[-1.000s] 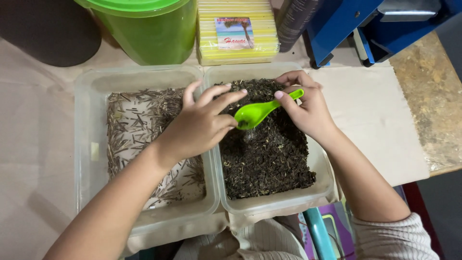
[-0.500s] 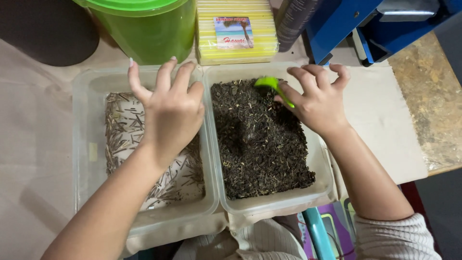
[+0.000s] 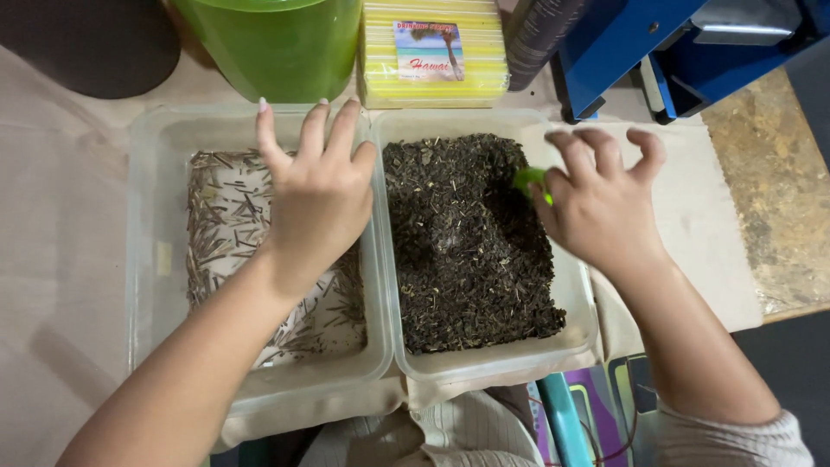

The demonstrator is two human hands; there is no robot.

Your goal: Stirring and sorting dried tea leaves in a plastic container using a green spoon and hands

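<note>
Green scoop [image 3: 529,182] lowered from above the dark dried leaf mix [image 3: 471,242] to its right edge.

Now nearly hidden under right hand [image 3: 596,203], pinched at thumb, remaining fingers spread. Left hand [image 3: 316,195] shifted off the dark tub, open and flat over the left clear tub [image 3: 147,259] of pale slender stems [image 3: 220,216]. Green bucket [image 3: 277,47] behind, unmoved.

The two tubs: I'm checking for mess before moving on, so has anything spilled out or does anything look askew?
Nothing stands out. The dark bits stay inside the right tub, the thin sticks inside the left tub, and both sit level, side by side. The left hand hovers over the left tub; the right hand holds a green scoop.
</note>
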